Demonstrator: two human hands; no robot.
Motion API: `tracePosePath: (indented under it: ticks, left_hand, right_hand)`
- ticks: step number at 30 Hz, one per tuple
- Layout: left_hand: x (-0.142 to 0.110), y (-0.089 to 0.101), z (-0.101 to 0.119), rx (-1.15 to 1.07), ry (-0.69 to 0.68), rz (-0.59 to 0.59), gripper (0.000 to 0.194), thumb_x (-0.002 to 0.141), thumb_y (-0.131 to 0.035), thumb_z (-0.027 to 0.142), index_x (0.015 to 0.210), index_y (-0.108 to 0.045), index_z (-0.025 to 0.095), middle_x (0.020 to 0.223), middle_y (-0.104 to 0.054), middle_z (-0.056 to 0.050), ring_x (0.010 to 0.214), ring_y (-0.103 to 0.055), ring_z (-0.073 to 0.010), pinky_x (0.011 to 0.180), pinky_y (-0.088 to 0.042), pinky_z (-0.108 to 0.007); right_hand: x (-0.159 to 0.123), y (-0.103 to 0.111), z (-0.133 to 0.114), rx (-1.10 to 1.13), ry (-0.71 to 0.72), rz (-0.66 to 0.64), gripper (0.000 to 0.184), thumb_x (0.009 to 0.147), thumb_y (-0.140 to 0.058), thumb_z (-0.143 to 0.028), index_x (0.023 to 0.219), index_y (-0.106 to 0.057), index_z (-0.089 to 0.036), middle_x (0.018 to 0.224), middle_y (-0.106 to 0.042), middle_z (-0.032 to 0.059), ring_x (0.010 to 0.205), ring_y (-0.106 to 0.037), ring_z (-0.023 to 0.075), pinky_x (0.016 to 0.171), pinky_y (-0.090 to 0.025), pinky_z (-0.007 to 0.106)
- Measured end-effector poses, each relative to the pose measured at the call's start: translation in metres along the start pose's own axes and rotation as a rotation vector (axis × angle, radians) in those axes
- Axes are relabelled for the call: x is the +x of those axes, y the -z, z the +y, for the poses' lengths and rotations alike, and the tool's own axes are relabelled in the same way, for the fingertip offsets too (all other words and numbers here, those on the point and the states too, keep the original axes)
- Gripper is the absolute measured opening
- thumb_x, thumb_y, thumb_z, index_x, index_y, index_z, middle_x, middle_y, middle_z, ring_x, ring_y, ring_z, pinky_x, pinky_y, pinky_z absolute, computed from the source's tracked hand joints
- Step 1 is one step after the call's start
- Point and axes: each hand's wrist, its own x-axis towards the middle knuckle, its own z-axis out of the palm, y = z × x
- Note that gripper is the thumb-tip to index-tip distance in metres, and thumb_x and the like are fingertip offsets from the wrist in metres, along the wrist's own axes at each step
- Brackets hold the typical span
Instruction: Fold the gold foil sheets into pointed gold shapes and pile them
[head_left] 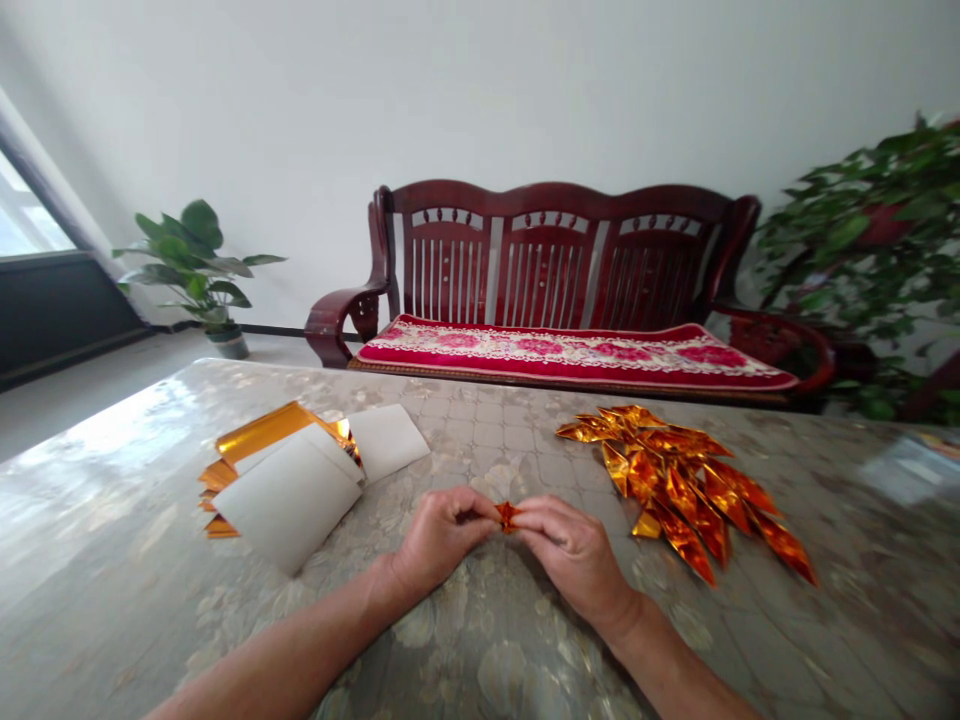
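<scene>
My left hand and my right hand meet at the middle of the table, fingers pinched together on a small folded piece of gold foil paper. Only a bit of the piece shows between the fingertips. To the right lies a pile of folded gold foil pieces, several of them, pointed and shiny. To the left lies a stack of flat foil sheets, white side up with gold edges showing.
The table has a glossy floral cover. Behind it stands a dark red wooden bench with a red cushion. A potted plant is at the back left, a leafy plant at the right.
</scene>
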Motion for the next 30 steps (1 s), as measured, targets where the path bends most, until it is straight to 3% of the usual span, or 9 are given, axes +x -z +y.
tracePosePath:
  ticks: [13,24,30]
  left_hand:
    - [-0.007,-0.006,0.004,-0.044,-0.044,0.029,0.008,0.078,-0.07,0.015,0.072,-0.074,0.017,0.067,-0.071,-0.001,0.062,-0.065,-0.0136,0.061,-0.049,-0.022]
    - [-0.015,-0.003,0.013,0.03,-0.258,0.015,0.015,0.086,-0.066,0.017,0.074,-0.074,0.019,0.065,-0.069,0.0,0.064,-0.066,-0.0121,0.064,-0.049,-0.021]
    - [-0.011,-0.004,0.01,0.049,-0.252,0.01,0.017,0.087,-0.063,0.014,0.073,-0.073,0.018,0.067,-0.07,0.0,0.065,-0.066,-0.0116,0.066,-0.049,-0.02]
  right_hand:
    - [-0.004,-0.001,-0.003,0.072,-0.003,0.022,0.016,0.09,-0.062,-0.016,0.092,-0.074,-0.025,0.089,-0.074,0.002,0.079,-0.07,0.0145,0.071,-0.058,0.024]
    - [-0.008,0.003,-0.012,0.055,0.078,-0.025,0.017,0.091,-0.06,-0.012,0.097,-0.071,-0.024,0.089,-0.072,0.0022,0.079,-0.069,0.0131,0.071,-0.055,0.022]
    - [-0.006,-0.004,-0.01,0.021,0.064,0.015,0.018,0.091,-0.06,-0.01,0.093,-0.071,-0.023,0.086,-0.072,0.0012,0.078,-0.069,0.0124,0.071,-0.054,0.021]
